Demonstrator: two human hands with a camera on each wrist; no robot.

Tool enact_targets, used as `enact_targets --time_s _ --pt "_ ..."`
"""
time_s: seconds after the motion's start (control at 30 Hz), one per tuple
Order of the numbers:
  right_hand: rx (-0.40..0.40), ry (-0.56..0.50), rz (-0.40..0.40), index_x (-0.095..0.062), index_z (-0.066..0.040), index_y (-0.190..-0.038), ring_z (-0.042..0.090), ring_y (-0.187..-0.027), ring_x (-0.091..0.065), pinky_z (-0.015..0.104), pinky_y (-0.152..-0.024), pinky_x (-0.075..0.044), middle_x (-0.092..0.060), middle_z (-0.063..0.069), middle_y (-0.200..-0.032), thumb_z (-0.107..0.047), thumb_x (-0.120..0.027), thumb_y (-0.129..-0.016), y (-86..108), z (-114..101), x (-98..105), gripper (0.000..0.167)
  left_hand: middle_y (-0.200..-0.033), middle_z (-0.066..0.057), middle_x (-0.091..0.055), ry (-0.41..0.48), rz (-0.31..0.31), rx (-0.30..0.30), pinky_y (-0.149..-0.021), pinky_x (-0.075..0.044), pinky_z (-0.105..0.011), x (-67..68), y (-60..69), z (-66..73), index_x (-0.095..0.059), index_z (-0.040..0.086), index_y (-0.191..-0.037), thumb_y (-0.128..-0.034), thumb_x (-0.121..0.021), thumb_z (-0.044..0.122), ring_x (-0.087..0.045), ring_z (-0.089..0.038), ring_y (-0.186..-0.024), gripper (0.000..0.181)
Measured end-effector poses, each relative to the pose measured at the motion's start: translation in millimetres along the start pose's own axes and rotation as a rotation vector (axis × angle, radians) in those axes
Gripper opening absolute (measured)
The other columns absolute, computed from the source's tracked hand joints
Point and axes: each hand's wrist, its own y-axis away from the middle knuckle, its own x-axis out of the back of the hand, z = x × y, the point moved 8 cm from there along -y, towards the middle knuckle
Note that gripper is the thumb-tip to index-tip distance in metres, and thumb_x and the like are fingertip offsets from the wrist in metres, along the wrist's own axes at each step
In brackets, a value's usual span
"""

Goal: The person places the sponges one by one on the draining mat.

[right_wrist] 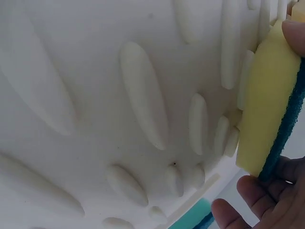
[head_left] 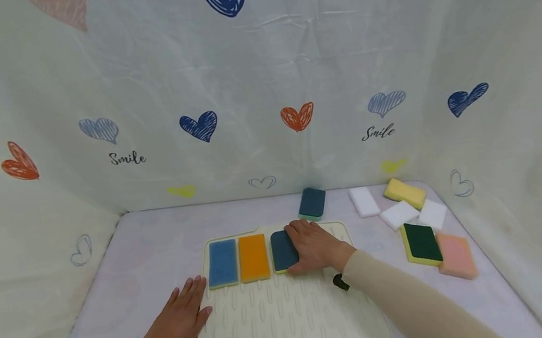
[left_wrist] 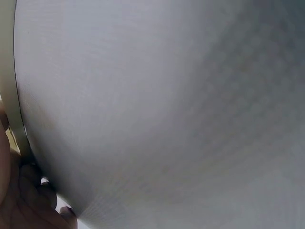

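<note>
My right hand [head_left: 315, 246] grips a scouring sponge [head_left: 282, 251] with a dark blue-green top and a yellow body, thumb at its near end and fingers at its far end. In the right wrist view that sponge [right_wrist: 271, 100] sits at the ridged white mat's surface. On the mat [head_left: 288, 328], to its left, lie an orange sponge [head_left: 253, 258] and a blue sponge [head_left: 222, 263], side by side. With fingers straight, my left hand [head_left: 178, 320] rests at the mat's left edge. The left wrist view is mostly a blurred pale surface.
Behind the mat lies a dark teal sponge [head_left: 313, 203]. To the right are several white sponges [head_left: 364, 202], a yellow one [head_left: 404, 193], a green-topped one [head_left: 422, 243] and a pink one [head_left: 456, 255]. A heart-printed curtain [head_left: 236, 70] encloses the table.
</note>
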Motion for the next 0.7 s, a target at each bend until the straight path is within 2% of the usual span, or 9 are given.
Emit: enact_targets --time_s 0.23,0.43,0.7 --pt "0.006 -0.031 -0.012 -0.045 -0.003 -0.153 0.031 -0.135 -0.051 0.049 -0.117 -0.044 -0.051 0.014 -0.150 -0.071 -0.074 -0.082 -2.6 1.5 -0.2 0.102 -0.164 -0.026 -0.040 -0.002 0.005 0.003 -0.122 -0.030 -0.067 2.7 -1.2 0.3 -0.038 -0.007 -0.160 -0.1104 -0.054 0.038 -0.035 -0.046 -0.154 0.068" --pt "-0.002 -0.044 -0.024 -0.044 -0.003 -0.155 0.030 -0.136 -0.051 0.045 -0.116 -0.045 -0.050 0.015 -0.152 -0.070 -0.074 -0.083 -2.8 2.9 -1.3 0.103 -0.164 -0.028 -0.041 -0.003 0.003 -0.008 -0.122 -0.030 -0.068 1.7 -3.2 -0.7 -0.037 -0.007 -0.160 -0.1109 -0.054 0.038 -0.036 -0.047 -0.154 0.068" --pt "0.004 -0.050 -0.039 -0.044 -0.003 -0.155 0.030 -0.137 -0.050 0.045 -0.117 -0.044 -0.050 0.015 -0.153 -0.071 -0.073 -0.083 -3.7 1.3 -2.6 0.103 -0.164 -0.027 -0.041 0.009 0.003 -0.011 -0.121 -0.030 -0.068 -2.3 -3.3 -3.6 -0.037 -0.007 -0.160 -0.1107 -0.054 0.037 -0.035 -0.047 -0.154 0.068"
